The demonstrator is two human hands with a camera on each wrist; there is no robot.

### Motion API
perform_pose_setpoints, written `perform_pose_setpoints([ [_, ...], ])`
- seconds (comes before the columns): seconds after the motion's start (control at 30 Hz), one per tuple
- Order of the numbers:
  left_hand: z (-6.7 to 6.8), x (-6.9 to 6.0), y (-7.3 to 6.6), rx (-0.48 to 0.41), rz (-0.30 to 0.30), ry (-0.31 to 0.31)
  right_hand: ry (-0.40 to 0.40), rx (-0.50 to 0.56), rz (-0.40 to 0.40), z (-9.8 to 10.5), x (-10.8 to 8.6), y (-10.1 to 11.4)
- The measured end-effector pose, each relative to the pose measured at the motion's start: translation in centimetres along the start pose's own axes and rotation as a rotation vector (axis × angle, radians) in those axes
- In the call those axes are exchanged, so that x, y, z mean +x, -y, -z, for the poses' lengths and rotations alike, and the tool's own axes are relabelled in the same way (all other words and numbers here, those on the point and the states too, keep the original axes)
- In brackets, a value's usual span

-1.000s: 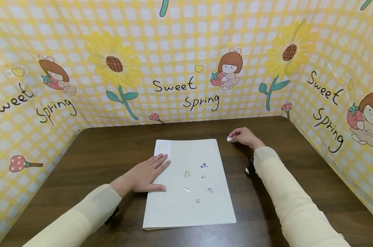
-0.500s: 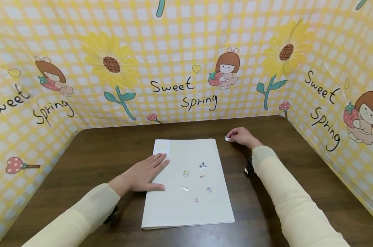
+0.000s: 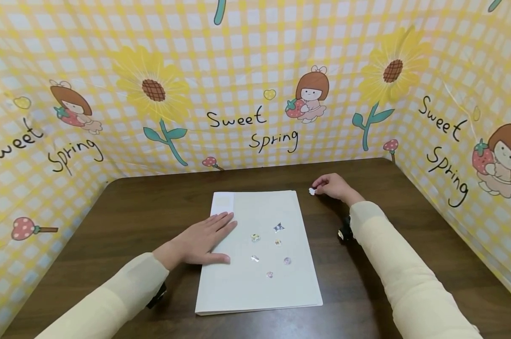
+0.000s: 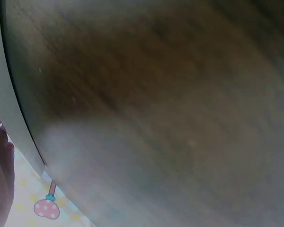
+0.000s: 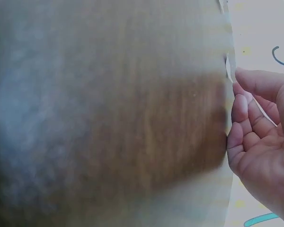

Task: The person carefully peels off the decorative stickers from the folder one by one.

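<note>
My left hand (image 3: 200,240) lies flat with straight fingers across the left side of a white folder (image 3: 234,292). Several small stickers dot the cover, among them a dark blue and white one (image 3: 278,227), a yellow-green one (image 3: 255,238) and a round pale purple one (image 3: 287,260). Beyond the folder's far right corner, my right hand (image 3: 333,186) pinches a small white piece (image 3: 312,191), perhaps a sticker, between thumb and fingertips, just above or on the table. From the right wrist, that white piece (image 5: 229,69) appears edge-on at the thumb tip. Its face is hidden.
The folder rests on a dark brown wooden table (image 3: 145,207). A yellow checked cloth (image 3: 238,56) with printed flowers and girls rises behind it and at both sides. A pale label (image 3: 223,201) sits at the cover's far left corner.
The hands have barely moved. The white piece tilts slightly in the right hand's pinch, and more of it shows. The whole view shifts a little; the stickers keep their places on the folder.
</note>
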State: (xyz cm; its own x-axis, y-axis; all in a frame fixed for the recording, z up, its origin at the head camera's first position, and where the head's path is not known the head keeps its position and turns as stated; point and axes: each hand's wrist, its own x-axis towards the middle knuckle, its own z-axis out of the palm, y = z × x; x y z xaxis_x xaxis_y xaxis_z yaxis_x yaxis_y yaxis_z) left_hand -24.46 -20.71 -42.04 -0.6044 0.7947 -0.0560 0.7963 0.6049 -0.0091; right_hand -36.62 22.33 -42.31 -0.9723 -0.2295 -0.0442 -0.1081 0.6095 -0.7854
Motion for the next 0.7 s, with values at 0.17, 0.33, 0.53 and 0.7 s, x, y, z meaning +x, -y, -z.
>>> perform_pose_setpoints([
  [0.17, 0.1, 0.1, -0.2, 0.002, -0.009, -0.002, -0.024, 0.015, 0.012, -0.1, -0.4, 0.4],
  [0.33, -0.1, 0.0, -0.1, 0.013, -0.006, 0.008, -0.001, 0.045, 0.033, -0.4, -0.9, 1.1],
  [0.53, -0.1, 0.1, -0.2, 0.026, -0.017, 0.0, 0.066, 0.086, 0.055, -1.3, -2.0, 2.9],
  [0.7, -0.1, 0.0, -0.3, 0.03, -0.012, 0.009, 0.138, 0.15, 0.076, -2.5, -2.8, 4.6],
])
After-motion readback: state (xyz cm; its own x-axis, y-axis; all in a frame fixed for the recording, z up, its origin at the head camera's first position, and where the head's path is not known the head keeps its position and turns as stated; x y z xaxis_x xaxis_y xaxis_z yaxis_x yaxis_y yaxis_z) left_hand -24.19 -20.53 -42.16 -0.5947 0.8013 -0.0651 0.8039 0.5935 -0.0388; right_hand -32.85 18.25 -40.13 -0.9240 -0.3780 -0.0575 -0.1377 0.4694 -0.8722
